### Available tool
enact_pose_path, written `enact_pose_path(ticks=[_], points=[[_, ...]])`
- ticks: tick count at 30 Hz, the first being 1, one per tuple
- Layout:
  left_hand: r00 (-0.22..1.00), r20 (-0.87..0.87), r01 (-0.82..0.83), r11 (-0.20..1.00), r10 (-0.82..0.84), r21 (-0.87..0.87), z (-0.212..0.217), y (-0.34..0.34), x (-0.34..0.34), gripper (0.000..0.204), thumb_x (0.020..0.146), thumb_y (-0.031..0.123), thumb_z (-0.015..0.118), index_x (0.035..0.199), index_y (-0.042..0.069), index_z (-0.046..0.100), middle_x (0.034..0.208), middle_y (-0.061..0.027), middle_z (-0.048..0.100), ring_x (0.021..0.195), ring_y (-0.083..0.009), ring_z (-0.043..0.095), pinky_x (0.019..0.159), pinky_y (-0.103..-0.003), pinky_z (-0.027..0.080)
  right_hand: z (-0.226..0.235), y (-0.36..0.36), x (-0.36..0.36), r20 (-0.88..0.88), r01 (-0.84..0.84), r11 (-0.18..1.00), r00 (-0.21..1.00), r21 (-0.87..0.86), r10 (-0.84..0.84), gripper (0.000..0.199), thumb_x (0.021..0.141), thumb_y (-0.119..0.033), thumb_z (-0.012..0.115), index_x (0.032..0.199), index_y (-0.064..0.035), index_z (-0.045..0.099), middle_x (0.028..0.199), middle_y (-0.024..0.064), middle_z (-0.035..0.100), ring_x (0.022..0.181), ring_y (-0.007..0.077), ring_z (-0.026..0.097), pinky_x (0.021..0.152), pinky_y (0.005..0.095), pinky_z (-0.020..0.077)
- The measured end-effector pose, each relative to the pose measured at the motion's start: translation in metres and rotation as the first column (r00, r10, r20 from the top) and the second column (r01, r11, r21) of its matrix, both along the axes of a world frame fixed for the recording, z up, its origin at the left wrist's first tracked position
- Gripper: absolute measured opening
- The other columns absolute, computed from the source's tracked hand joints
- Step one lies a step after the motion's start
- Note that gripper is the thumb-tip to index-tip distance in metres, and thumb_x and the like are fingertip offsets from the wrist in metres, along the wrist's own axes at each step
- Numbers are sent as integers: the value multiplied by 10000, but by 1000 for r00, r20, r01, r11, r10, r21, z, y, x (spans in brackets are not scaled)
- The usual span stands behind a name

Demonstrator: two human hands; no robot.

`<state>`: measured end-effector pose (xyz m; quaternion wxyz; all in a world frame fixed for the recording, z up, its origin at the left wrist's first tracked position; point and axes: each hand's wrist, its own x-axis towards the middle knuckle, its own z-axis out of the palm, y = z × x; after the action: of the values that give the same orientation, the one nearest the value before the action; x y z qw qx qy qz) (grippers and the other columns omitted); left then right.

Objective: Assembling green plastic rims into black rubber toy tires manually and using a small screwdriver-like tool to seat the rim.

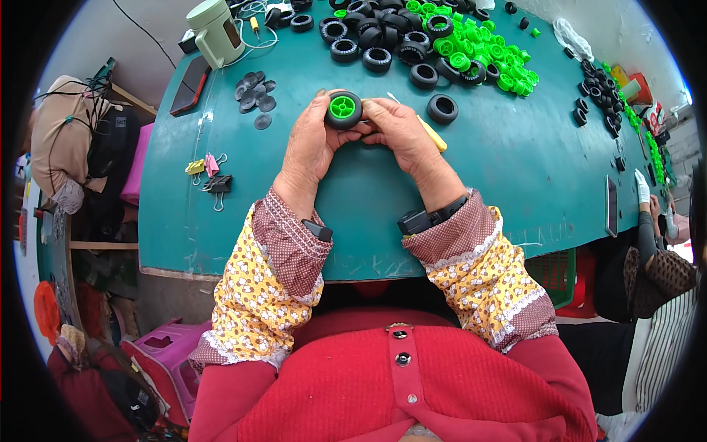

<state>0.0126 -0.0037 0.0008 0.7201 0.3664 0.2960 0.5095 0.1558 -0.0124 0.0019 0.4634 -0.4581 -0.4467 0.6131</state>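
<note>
Between my two hands is a small toy wheel (pixel 343 109), a black tyre around a green spoked hub, its face turned up toward me. My left hand (pixel 310 136) grips its left side, thumb along the tyre. On the right side my right hand (pixel 398 132) has its thumb and fingers closed against the tyre; some fingertips are hidden beneath. A tool with a yellow handle (pixel 433 135) shows by my right hand, partly covered by it; whether it is held I cannot tell. A loose black tyre (pixel 442 109) lies just right of that hand.
Piles of black tyres (pixel 377 60) and green hubs (pixel 479 44) cover the far table (pixel 243 228). At left are black discs (pixel 254 96), binder clips (pixel 213 177), a phone (pixel 190 86) and a lidded cup (pixel 216 37). Another person's gloved hand (pixel 642 186) is at far right.
</note>
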Motion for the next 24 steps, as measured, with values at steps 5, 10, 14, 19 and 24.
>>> enact_pose_path(ticks=[5,10,14,19,24], points=[[997,-71,-31,999,31,10,-1,-1,0,299,902,245,359,1044,13,486,847,-100,580,686,-171,601,583,-229,502,3,-4,-3,51,4,998,999,57,-7,283,844,-251,499,1011,-33,570,827,22,585,721,85,537,605,218,442],[969,-218,-113,993,114,18,2,-3,-2,270,866,227,464,1015,17,546,823,-57,591,653,-120,572,551,-201,451,1,-2,-3,170,47,993,983,104,-65,279,850,-258,518,1031,-51,566,857,4,585,760,76,537,605,197,437],[882,-462,-28,989,93,145,1,3,-13,256,827,206,548,986,10,592,764,-27,596,594,-84,531,508,-178,401,2,-1,-2,241,39,991,968,132,-70,277,850,-256,515,1023,-46,564,854,10,587,759,77,536,596,198,433],[871,-491,74,982,20,172,-3,1,-7,250,824,177,553,997,0,585,751,-25,591,561,-78,512,506,-182,411,4,-4,0,171,-5,992,985,122,-16,281,850,-288,516,957,-38,588,818,-4,569,728,65,513,570,196,426],[820,-567,70,968,81,240,-5,-1,-1,248,824,159,553,998,-15,577,750,-31,587,555,-73,502,512,-189,420,-6,0,-1,186,53,982,979,183,-87,287,839,-276,520,884,-1,592,711,17,550,639,79,499,534,212,423]])
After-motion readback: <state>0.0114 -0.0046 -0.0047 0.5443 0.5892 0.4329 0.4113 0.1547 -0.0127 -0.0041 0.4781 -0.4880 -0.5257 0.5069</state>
